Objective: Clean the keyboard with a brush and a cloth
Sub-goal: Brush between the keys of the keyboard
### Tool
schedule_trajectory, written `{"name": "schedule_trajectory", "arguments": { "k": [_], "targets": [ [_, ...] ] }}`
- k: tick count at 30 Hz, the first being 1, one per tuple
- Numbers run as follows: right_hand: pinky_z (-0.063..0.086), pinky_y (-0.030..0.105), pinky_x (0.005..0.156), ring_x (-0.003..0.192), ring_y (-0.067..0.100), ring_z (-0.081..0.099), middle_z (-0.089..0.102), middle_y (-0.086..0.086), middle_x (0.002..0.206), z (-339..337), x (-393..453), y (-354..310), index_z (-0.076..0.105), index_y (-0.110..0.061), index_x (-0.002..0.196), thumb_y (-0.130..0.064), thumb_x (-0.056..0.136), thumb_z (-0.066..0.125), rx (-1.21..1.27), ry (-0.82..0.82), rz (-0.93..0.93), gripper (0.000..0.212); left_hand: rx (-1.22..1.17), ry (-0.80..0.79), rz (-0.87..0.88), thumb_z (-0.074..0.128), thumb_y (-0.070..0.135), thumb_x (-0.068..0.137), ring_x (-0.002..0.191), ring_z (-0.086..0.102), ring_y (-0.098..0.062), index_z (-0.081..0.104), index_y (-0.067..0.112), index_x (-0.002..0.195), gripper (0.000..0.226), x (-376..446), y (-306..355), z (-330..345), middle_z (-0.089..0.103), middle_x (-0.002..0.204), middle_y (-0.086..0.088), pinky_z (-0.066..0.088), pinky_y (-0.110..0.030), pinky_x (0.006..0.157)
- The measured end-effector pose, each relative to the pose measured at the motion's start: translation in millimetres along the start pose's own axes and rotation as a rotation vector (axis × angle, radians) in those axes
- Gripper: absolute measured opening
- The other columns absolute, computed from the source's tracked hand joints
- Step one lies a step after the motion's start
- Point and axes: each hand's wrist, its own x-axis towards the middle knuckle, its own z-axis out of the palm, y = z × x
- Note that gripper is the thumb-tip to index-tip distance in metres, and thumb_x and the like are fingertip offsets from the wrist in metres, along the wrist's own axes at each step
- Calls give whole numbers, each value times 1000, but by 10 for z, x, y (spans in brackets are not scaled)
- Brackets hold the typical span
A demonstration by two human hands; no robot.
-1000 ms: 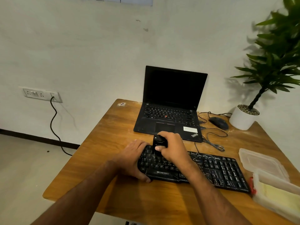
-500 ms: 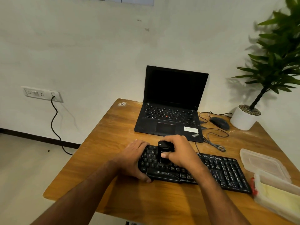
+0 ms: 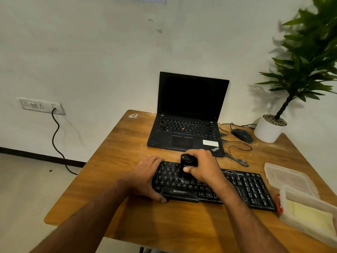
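Head view. Wooden table (image 3: 127, 179), orange-brown, rounded corners, set against a pale wall.

Black full-size keyboard (image 3: 237, 187) with white legends: lies flat near the table's near edge, running left to right.

Left hand (image 3: 145, 178): clasps the keyboard's left end, fingers over the far-left keys, thumb hooked on the near edge.

Right hand (image 3: 202, 167): closed around a small black block-shaped brush (image 3: 187, 164), thumb across its near face. The brush stands upright, its lower end down on the keys left of the keyboard's middle; bristles blurred.

Black open laptop (image 3: 189, 121), dark screen: far side, just beyond the keyboard.

Black wired mouse (image 3: 242, 135): right of the laptop, cable looped on the table.

White round pot with green leafy plant (image 3: 269, 128): far right corner.

Clear plastic lid (image 3: 288, 178): right of the keyboard. Clear plastic box (image 3: 310, 212) holding pale yellow material, possibly a cloth: near right edge, touching the lid.

White wall socket (image 3: 42, 106) with black cord: left wall.
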Motion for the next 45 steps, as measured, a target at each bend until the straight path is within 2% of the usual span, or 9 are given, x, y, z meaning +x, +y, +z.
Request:
{"name": "schedule_trajectory", "arguments": {
  "k": [3, 8, 14, 17, 27, 33, 38, 40, 45],
  "targets": [
    [45, 24, 83, 95, 9, 63, 72, -10, 95, 7, 14, 27, 73, -26, 101, -13, 76, 85, 75, 117, 3, 31, -13, -14, -18, 78, 90, 50, 154, 10, -20, 12, 30, 161, 142, 9, -10, 2, 18, 162, 12, 4, -47, 130],
    [45, 27, 85, 100, 8, 61, 71, -10, 102, -22, -30, 11, 73, -30, 105, -16, 77, 84, 10, -96, -7, 33, -4, 27, 14, 80, 86, 54, 148, 15, -13, 16, 28, 160, 137, -5, 4, -5, 22, 159, 12, 2, -34, 125],
    [44, 21, 76, 96, 10, 64, 72, -10, 97, 2, 16, 3, 72, -27, 104, -17, 77, 84, 110, 61, -7, 31, -11, 13, 5, 78, 88, 52, 151, 14, -15, 14, 29, 160, 139, 9, 2, -2, 21, 160, 12, 3, -39, 128],
    [47, 23, 80, 95, 5, 62, 71, -14, 94, 33, -12, -133, 72, -29, 101, -19, 77, 83, 138, -7, -84, 29, -1, 30, 25, 75, 92, 50, 150, 19, -14, 16, 29, 158, 138, 10, -12, 6, 24, 157, 13, 8, -43, 130],
    [55, 35, 89, 102, 22, 66, 70, 3, 106, -191, 30, -159, 74, -22, 106, -13, 81, 78, -335, -123, 35, 27, -12, 14, 16, 77, 89, 49, 141, 23, -9, 18, 31, 158, 137, -2, 4, -24, 24, 154, 14, 21, -43, 127],
    [43, 20, 72, 91, 9, 62, 69, -10, 92, 48, 43, -290, 73, -28, 96, -19, 77, 83, -14, -130, -34, 23, -10, 35, 48, 75, 91, 49, 137, 25, -7, 21, 31, 156, 134, 2, -1, -23, 27, 150, 15, 24, -41, 125],
    [50, 31, 91, 104, 17, 64, 69, -2, 110, -136, 66, -122, 72, -24, 113, -17, 78, 83, -227, -197, 125, 38, -7, 27, 37, 79, 87, 50, 139, 23, -7, 19, 30, 158, 136, 3, 11, -27, 24, 154, 14, 21, -39, 126],
    [52, 31, 87, 104, 20, 65, 70, 1, 108, -262, 108, -88, 73, -23, 110, -16, 77, 83, -290, -174, 133, 35, -5, 29, 31, 80, 86, 51, 141, 22, -9, 17, 30, 159, 137, 2, 6, -18, 23, 156, 13, 20, -39, 126],
    [43, 26, 79, 93, 12, 62, 69, -8, 93, -98, 152, -211, 71, -27, 96, -21, 77, 84, -18, -64, 24, 23, -5, 41, 35, 79, 87, 51, 142, 23, -10, 19, 30, 158, 135, 2, 19, -22, 25, 155, 13, 20, -39, 127]
  ]
}}
